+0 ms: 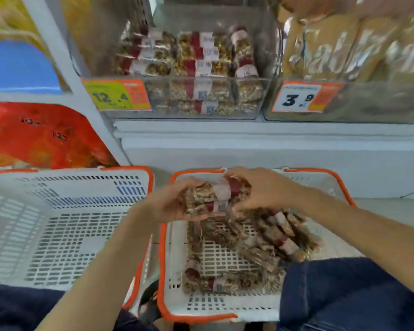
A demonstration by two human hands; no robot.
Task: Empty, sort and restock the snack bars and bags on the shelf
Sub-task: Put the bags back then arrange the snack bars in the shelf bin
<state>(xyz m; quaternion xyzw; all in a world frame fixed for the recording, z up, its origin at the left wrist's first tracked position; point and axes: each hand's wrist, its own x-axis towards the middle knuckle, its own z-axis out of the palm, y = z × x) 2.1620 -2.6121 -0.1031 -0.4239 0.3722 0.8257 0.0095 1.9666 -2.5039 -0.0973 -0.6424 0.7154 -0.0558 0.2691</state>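
Above the right basket (167,304), my left hand (164,206) and right hand (261,192) clamp a stack of snack bars (215,197). Restocking appears underway; next, I judge, lift the stack to the clear shelf bin (249,99) beyond the basket.

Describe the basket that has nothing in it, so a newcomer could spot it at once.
Start at the white shelf base under the clear bin of snack bars. Two white baskets with orange rims sit on the floor in front of it. Take the left basket: only its slotted bottom shows, while the right basket holds a pile of wrapped snack bars.
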